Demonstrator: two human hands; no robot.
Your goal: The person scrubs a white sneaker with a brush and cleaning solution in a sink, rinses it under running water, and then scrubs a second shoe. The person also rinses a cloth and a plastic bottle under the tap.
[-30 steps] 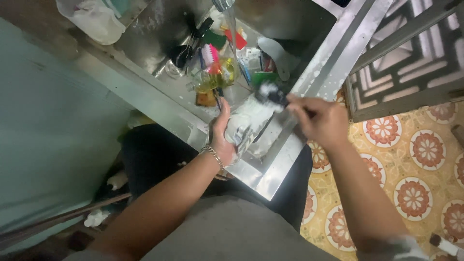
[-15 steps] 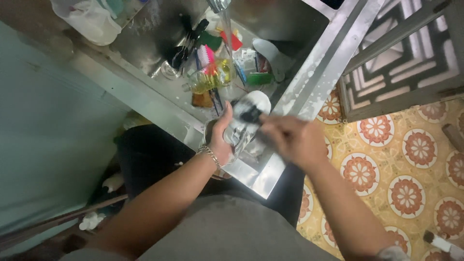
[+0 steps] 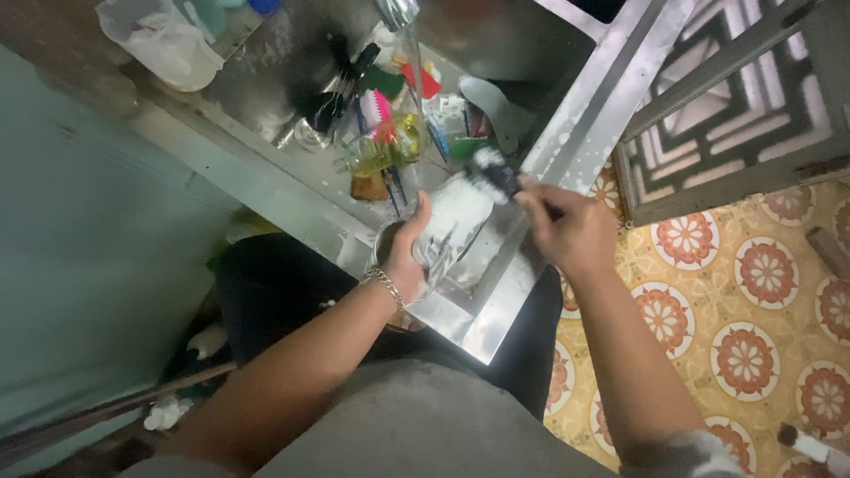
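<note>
Steel sink [image 3: 567,133]: left hand [image 3: 409,257] still grips soapy vessel [image 3: 452,232]; right hand [image 3: 567,232] w/ dark scrubber [image 3: 494,173] moved back right.

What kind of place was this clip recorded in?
Most likely a home kitchen's washing-up corner. A stainless-steel sink counter holds a bottle of yellow liquid and brushes; the left hand steadies a soapy steel vessel while the right hand scrubs it. Patterned floor tiles lie alongside.

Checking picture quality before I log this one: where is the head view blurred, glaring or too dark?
Head view: motion blur smears the right hand and the dark brush it holds; the left hand on the foamy container is a little sharper; bright glare on the steel sink rim; left wall and lower corner fall into shadow.
</note>
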